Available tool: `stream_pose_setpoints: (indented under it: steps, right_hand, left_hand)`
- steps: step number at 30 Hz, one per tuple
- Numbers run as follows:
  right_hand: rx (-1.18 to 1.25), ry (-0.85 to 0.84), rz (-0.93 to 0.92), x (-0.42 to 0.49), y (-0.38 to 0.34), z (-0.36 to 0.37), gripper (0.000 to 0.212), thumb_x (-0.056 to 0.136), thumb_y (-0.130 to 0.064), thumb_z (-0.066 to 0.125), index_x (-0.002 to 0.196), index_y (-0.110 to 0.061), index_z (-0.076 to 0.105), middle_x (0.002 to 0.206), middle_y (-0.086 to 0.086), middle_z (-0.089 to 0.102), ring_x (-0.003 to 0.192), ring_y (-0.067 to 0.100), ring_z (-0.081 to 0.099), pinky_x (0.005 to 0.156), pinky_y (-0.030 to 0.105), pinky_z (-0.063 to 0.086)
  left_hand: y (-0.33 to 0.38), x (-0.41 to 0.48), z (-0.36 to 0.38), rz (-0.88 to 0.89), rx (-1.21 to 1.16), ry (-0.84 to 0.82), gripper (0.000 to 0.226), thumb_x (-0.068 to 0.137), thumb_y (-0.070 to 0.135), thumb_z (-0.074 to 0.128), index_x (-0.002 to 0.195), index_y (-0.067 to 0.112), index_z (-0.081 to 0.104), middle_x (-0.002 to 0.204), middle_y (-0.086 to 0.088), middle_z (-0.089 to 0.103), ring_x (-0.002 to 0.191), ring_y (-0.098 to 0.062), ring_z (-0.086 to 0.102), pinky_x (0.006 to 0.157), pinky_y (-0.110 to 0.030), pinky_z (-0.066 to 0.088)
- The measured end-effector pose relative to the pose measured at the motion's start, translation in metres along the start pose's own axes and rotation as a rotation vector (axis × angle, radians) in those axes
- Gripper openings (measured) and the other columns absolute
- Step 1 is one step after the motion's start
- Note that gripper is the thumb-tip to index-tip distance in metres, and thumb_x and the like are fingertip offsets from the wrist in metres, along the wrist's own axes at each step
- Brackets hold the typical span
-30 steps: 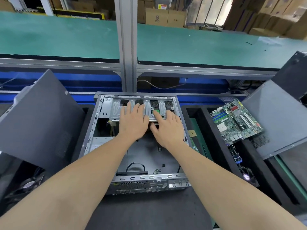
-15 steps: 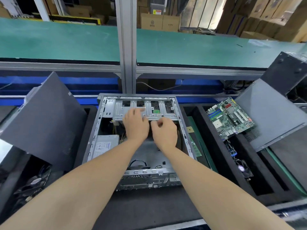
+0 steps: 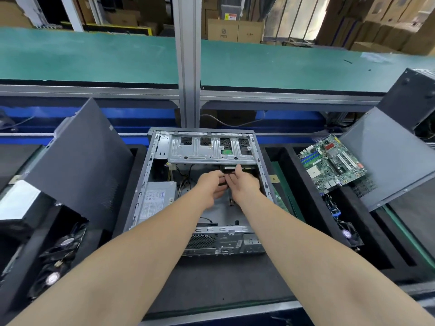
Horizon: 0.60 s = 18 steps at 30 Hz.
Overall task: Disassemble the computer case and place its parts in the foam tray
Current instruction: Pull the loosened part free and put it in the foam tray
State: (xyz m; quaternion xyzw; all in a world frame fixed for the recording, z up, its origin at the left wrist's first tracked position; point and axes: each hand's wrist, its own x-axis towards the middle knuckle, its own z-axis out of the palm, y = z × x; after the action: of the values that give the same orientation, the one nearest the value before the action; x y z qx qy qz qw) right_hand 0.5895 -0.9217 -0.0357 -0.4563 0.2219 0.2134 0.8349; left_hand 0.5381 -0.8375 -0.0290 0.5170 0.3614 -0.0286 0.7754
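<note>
The open computer case (image 3: 141, 184) lies flat in front of me, its silver drive cage (image 3: 211, 156) spanning the far end. Both my hands reach just under the cage's near edge. My left hand (image 3: 211, 184) curls its fingers on a small black part between the two hands. My right hand (image 3: 244, 185) has its fingers straight, with the thumb raised against a labelled drive (image 3: 229, 167) beneath the cage. A power supply (image 3: 157, 198) sits in the case's left side. The black foam tray (image 3: 280, 161) to the right holds a green motherboard (image 3: 332, 163).
A grey side panel (image 3: 77, 161) leans to the left, another (image 3: 386, 156) to the right. Fans (image 3: 58, 255) lie in the left foam tray, and one fan (image 3: 348, 232) in the right one. An aluminium post (image 3: 188, 67) rises behind the case.
Both hands slid off the top of the drive cage toward me and dropped under its near edge, coming together there. The view shifted slightly.
</note>
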Motion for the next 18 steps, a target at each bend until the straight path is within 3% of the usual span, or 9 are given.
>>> stream_pose_setpoints:
  steps: [5,8,12,16,18]
  right_hand:
    - [-0.059,0.014,-0.013,-0.01,0.0,-0.003,0.013,0.102,0.004,0.061,0.108,0.001,0.049,0.121,0.033,0.061,0.084,0.031,0.069,0.092,0.041,0.059]
    - [-0.025,-0.007,0.028,-0.02,-0.003,-0.011,0.033,0.097,0.007,0.057,0.129,0.002,0.052,0.112,0.031,0.064,0.094,0.038,0.07,0.091,0.047,0.061]
    - [-0.047,0.002,0.173,-0.043,-0.002,-0.025,0.02,0.091,0.003,0.049,0.107,0.002,0.06,0.101,0.02,0.065,0.09,0.034,0.067,0.071,0.043,0.059]
    - [-0.065,0.034,0.251,-0.054,-0.004,-0.03,0.011,0.096,-0.005,0.05,0.102,-0.001,0.059,0.093,0.017,0.065,0.082,0.031,0.065,0.061,0.044,0.058]
    - [-0.119,0.054,0.288,-0.062,-0.005,-0.028,0.009,0.095,-0.007,0.054,0.101,-0.002,0.06,0.089,0.017,0.067,0.078,0.031,0.066,0.046,0.036,0.059]
  left_hand:
    - [0.002,0.004,0.001,0.035,0.027,-0.006,0.016,0.103,0.019,0.052,0.107,0.01,0.066,0.103,-0.003,0.069,0.092,-0.019,0.065,0.086,-0.031,0.048]
    - [0.004,0.004,0.004,0.049,0.005,-0.012,0.017,0.101,0.017,0.055,0.111,0.01,0.067,0.103,-0.011,0.066,0.09,-0.024,0.059,0.077,-0.031,0.049]
    - [0.006,-0.001,0.011,0.061,0.0,-0.018,0.015,0.101,0.015,0.058,0.101,0.007,0.07,0.092,-0.011,0.071,0.066,-0.021,0.065,0.06,-0.028,0.054]
    - [0.004,-0.004,0.01,0.027,0.092,0.023,0.021,0.096,0.004,0.058,0.116,-0.001,0.063,0.093,-0.017,0.068,0.074,-0.028,0.066,0.069,-0.036,0.057]
    - [0.001,-0.009,0.004,-0.058,0.115,0.038,0.02,0.091,0.005,0.054,0.11,0.002,0.06,0.084,-0.015,0.067,0.069,-0.027,0.065,0.062,-0.033,0.057]
